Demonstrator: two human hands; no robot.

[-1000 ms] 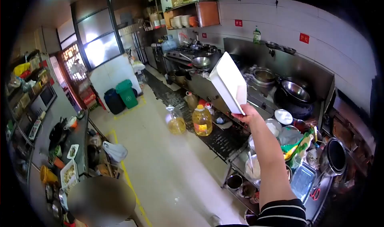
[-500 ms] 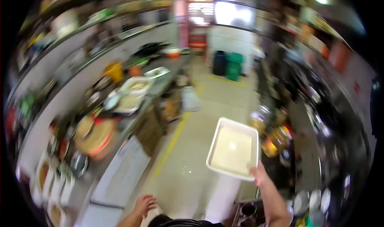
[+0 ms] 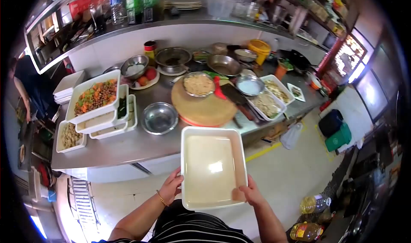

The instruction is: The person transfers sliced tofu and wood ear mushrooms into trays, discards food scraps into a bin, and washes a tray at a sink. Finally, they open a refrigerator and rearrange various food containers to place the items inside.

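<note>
A white rectangular tray (image 3: 214,166) with a cream, glossy inside is held in front of my body. My left hand (image 3: 172,185) grips its left side, fingers wrapped at the rim. My right hand (image 3: 252,193) holds the lower right corner, thumb over the edge. Just beyond the tray, on the counter, lies a round wooden chopping board (image 3: 201,108). A metal bowl of pale shredded food (image 3: 199,84) and a cleaver (image 3: 234,95) rest on the board. Left of the board stands a shiny metal bowl (image 3: 159,118).
Stacked white trays (image 3: 96,95), the top one with diced vegetables, stand left on the steel counter (image 3: 111,148). More food trays (image 3: 278,88) lie right. A shelf (image 3: 180,22) runs above. Oil bottles (image 3: 314,203) are lower right; a person (image 3: 32,80) is far left.
My view has turned left from the aisle to the counter. The tray has come in front of my body, and my left hand, free before, now grips it too.
</note>
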